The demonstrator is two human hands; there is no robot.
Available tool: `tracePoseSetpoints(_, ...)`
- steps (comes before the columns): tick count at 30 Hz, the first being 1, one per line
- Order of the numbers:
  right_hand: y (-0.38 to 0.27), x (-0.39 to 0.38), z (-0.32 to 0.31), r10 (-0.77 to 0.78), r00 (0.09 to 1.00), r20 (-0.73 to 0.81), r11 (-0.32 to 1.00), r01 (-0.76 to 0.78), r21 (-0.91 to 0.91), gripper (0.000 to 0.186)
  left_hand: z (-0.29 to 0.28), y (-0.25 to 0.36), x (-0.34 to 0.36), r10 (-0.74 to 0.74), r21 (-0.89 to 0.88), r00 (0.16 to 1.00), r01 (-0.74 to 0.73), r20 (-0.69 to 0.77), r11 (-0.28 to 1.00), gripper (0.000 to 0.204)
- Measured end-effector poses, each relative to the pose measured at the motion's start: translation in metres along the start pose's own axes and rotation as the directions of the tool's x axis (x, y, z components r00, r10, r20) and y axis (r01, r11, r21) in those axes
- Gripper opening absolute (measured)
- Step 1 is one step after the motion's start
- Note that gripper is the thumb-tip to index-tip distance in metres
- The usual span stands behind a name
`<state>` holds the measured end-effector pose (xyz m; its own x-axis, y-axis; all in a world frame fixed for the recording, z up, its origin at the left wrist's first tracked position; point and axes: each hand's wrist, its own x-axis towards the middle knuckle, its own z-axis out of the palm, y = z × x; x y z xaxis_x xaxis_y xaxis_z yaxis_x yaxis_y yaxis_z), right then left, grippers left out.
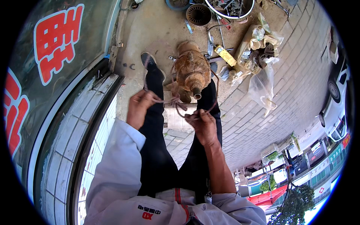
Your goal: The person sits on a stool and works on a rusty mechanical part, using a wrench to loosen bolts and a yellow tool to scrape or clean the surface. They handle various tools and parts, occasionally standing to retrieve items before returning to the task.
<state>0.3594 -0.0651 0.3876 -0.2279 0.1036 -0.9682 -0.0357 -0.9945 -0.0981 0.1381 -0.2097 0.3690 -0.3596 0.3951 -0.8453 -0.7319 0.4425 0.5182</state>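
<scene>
A brown rope [174, 102] is stretched between my hands, with a loose bundle or knot in its middle. My left hand [141, 106] pinches one part of it, and a strand runs up from there past my shoe. Lower and to the right, my right hand [204, 126] is closed on a loop of the same rope. Another strand rises from this hand along the side of a rusty, rounded metal machine body [192, 69]. That body stands between my feet, a short hollow shaft end pointing toward me. What lies under it is partly hidden.
Beyond the machine are a dark ribbed bucket [199, 15], a basin [240, 15] full of metal parts and a yellow tool-like object [225, 55]. Plastic bags [262, 80] lie to the right on paving. A glass front with a tiled sill [63, 165] borders my left.
</scene>
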Motion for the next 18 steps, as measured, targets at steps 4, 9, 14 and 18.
tracePoseSetpoints(4, 0.019, 0.000, 0.028, 0.040, 0.990, 0.136, 0.981, -0.065, 0.181, 0.023, 0.038, -0.021, -0.018, -0.001, 0.014, 0.999, 0.000, 0.049, 1.000, 0.018)
tracePoseSetpoints(9, 0.023, -0.002, 0.024, 0.052, 0.981, 0.186, 0.973, -0.092, 0.211, 0.023, 0.058, -0.023, -0.009, 0.230, 0.679, 0.964, -0.260, 0.136, 0.687, 0.024)
tracePoseSetpoints(14, -0.019, -0.011, 0.046, -0.062, 0.984, 0.168, 0.998, 0.059, 0.021, 0.023, 0.055, -0.017, -0.010, 0.211, 0.588, 0.845, -0.501, 0.492, 0.635, 0.030)
tracePoseSetpoints(18, -0.010, -0.002, 0.046, -0.220, 0.960, 0.176, 0.795, 0.281, -0.538, 0.027, 0.051, 0.004, -0.008, 0.121, 0.654, 0.827, -0.516, 0.549, 0.553, 0.028)
